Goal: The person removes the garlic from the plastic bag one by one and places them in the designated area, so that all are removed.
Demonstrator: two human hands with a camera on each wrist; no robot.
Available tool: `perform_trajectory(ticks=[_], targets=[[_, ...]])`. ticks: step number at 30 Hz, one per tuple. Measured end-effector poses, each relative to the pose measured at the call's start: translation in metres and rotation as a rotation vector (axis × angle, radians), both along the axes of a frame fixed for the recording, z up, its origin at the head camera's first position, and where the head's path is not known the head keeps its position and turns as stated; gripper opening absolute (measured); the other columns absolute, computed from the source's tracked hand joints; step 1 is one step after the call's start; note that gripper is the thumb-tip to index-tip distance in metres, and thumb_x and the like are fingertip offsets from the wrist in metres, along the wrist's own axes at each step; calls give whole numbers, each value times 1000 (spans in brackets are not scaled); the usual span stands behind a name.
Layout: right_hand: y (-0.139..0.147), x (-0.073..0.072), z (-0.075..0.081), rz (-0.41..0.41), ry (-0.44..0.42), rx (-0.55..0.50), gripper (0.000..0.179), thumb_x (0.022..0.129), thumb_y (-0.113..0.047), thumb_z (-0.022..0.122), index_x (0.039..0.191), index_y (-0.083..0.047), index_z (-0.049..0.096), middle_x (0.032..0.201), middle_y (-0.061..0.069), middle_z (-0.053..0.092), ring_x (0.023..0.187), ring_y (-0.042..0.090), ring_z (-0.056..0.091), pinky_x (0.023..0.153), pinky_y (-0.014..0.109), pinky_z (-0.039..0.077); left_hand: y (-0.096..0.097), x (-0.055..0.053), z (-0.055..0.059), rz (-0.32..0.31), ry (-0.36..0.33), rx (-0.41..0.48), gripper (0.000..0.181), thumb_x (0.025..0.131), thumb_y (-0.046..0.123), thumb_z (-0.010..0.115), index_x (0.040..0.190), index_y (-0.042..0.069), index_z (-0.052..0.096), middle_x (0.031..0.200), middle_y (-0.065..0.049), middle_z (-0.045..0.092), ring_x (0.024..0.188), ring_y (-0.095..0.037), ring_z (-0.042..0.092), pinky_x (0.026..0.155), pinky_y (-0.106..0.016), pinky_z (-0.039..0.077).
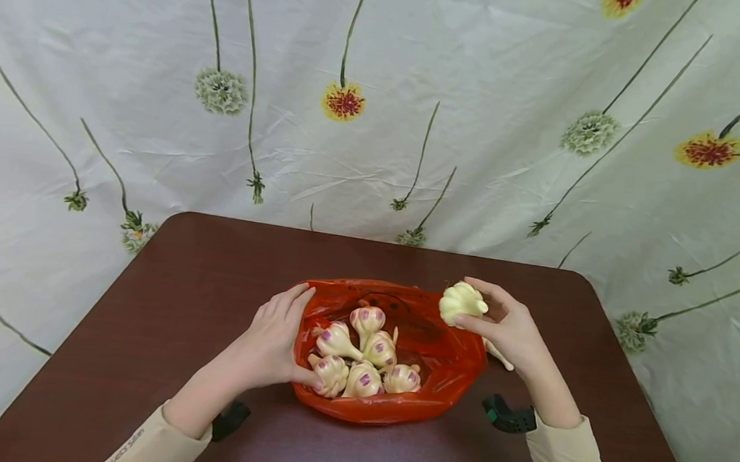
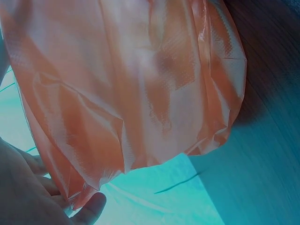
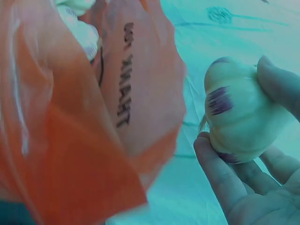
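My left hand (image 1: 275, 341) grips the left rim of a red plastic bag (image 1: 372, 411), fingers outside and thumb over the front edge. In the left wrist view the fingertips (image 2: 96, 206) pinch the thin plastic. Several garlic bulbs (image 1: 363, 380) with purple patches lie inside the open bag. Above the bag's right rim, my right hand (image 1: 513, 333) holds one more garlic bulb (image 1: 460, 303) between thumb and fingers. The right wrist view shows that bulb (image 3: 241, 112) close up, apart from the bag (image 3: 154, 75), whose side bears dark printed letters.
A pale stalk-like piece (image 1: 499, 354) lies on the table just right of the bag, partly hidden by the bag and hand. The dark brown table (image 1: 224, 263) ends at a flower-printed white cloth (image 1: 376, 152) behind. Dark bands (image 1: 508, 416) sit at both wrists.
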State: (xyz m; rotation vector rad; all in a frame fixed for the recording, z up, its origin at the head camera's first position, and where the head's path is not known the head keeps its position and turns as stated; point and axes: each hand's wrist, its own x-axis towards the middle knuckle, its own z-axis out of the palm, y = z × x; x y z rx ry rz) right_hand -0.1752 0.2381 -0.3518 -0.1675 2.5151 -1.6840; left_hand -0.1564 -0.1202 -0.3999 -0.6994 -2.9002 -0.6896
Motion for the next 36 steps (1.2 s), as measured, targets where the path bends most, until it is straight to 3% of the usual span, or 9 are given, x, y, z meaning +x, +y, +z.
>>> perform_trajectory(ticks=[6,8,11,15,20,23,29,36], targets=[[26,6,1,-118,45,-31,64,90,-20,73,146,-10,45,129,-9,56,102,-1,60,81,16,52,-1,1,0,1,-4,6,125,54,51,93,147,-6,31,152,-26,33,135,-44,33,106,-67,32],[37,9,-2,-173,34,-27,65,90,-23,73,147,-12,44,125,-19,54,104,-5,59,85,12,49,0,1,1,2,-9,10,125,54,51,93,147,-6,31,152,-26,33,135,-44,33,106,-67,32],[53,12,-9,-257,-24,6,68,90,-30,73,150,-17,42,122,-22,53,99,-8,58,85,12,47,1,2,0,3,-16,11,125,54,51,92,148,-6,32,152,-26,33,135,-44,33,106,-67,32],[73,14,-25,-371,-130,87,76,90,-42,70,154,-18,35,137,-6,50,101,-8,53,90,18,44,2,1,0,1,-14,5,125,54,50,93,147,-6,32,152,-26,33,135,-44,33,106,-68,32],[95,17,-49,-440,-265,81,84,93,-45,65,157,-11,23,157,18,30,133,22,41,108,40,37,1,-1,-2,-6,7,-1,126,53,51,93,147,-5,32,151,-26,33,135,-44,34,106,-67,32],[105,19,-64,-436,-314,86,87,94,-47,62,157,-5,18,159,24,24,142,34,30,112,48,33,1,-1,-2,-8,14,1,126,52,52,93,147,-5,32,151,-26,33,135,-44,34,105,-68,33],[113,24,-87,-415,-365,136,90,94,-45,62,155,3,17,156,31,24,142,42,28,113,54,30,1,0,-1,-13,18,2,125,53,50,94,147,-6,32,151,-26,33,134,-45,34,104,-68,33],[109,27,-100,-350,-397,208,87,95,-43,61,152,8,21,153,35,25,139,48,29,113,58,29,1,0,-2,-15,19,2,126,53,51,93,147,-6,32,151,-26,33,134,-44,34,105,-67,33]])
